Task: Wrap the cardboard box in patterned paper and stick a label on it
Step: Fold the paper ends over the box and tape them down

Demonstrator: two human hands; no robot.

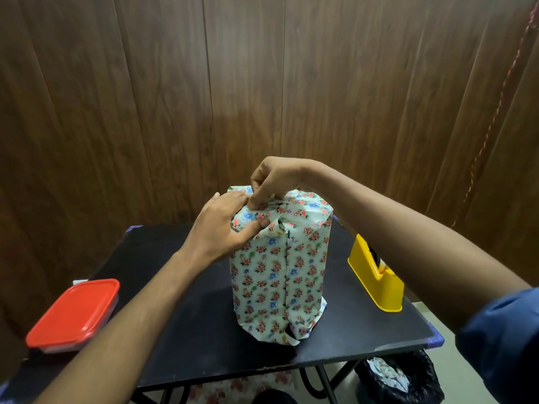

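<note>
Wood-panelled wall behind a black table [180,325]; the floral-wrapped box [280,275] stands upright, left hand [221,225] pressing flat-fingered, right hand [271,182] pinching the top fold

We're prob. in a home room, not a shop or lab. Dark wood-grain wall panels [262,83] fill 10 to 2 o'clock. At centre we've a small black folding table [175,301], w/ crossed metal legs [326,383] at 6. Household bits sit on it: a red-lidded food container [74,314] at 8, a yellow tape dispenser [373,275] at 3. A black-lined bin [399,380] w/ paper scraps stands on pale floor at 5.
</note>
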